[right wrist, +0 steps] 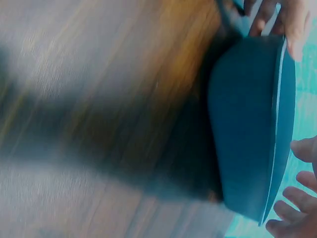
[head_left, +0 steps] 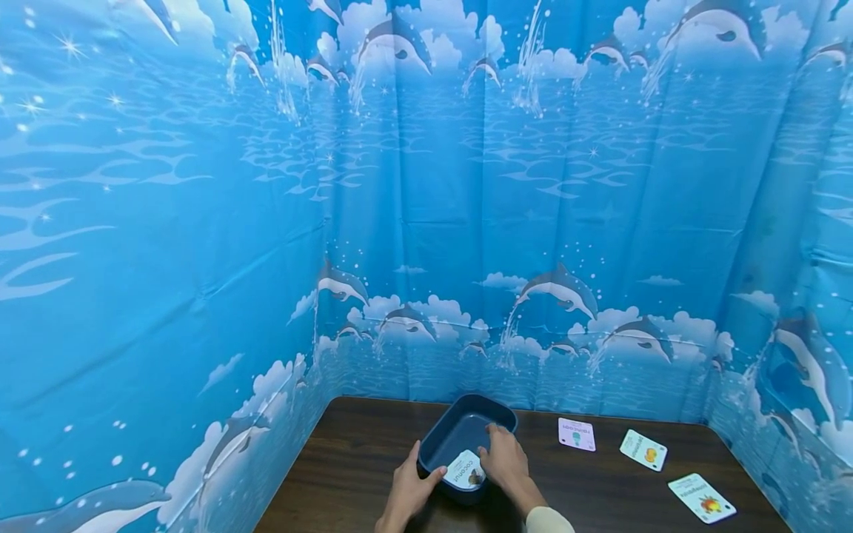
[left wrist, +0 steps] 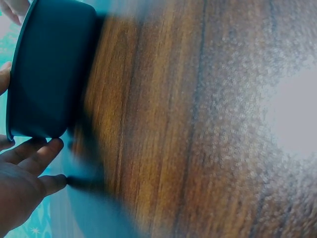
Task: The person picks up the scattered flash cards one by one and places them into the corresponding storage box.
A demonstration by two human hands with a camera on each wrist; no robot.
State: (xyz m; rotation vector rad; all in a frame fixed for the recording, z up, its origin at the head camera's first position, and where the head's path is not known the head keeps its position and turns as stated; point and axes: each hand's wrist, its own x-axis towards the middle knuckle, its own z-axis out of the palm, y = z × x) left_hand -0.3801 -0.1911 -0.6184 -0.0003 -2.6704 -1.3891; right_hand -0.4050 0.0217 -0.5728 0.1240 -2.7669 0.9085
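Note:
A dark blue rectangular container stands on the table, slanting away from me. My left hand grips its near left side, with the thumb over the rim and the other fingers against the outer wall. In the left wrist view, those fingers touch the container's wall. A white card printed "coconut" shows within the near end of the container, close to the left thumb. My right hand is over the container's right side, fingers loosely spread beside the card. The right wrist view shows these fingers near the rim.
To the right on the dark wood table lie a purple card printed "raincoat", a green-edged card with an orange picture, and another green-edged card with a fruit picture. A blue dolphin-print curtain surrounds the table.

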